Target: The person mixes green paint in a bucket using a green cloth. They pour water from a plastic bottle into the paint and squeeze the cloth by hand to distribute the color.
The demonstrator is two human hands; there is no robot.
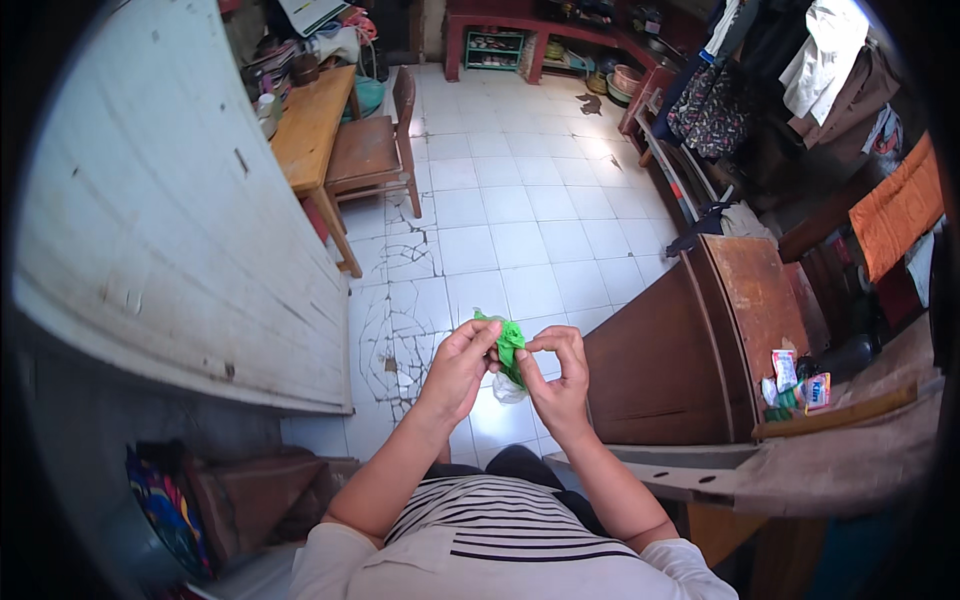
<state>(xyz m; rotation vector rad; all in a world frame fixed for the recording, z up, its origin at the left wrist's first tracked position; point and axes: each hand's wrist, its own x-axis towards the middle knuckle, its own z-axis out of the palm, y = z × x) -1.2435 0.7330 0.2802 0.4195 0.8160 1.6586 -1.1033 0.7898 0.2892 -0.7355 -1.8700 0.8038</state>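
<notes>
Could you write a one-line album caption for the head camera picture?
Left hand and right hand pinch crumpled green plastic above a white tiled floor, cracked in places.

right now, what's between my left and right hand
A crumpled green plastic bag, pinched by the left hand and right hand, lies between them in the head view.
</notes>
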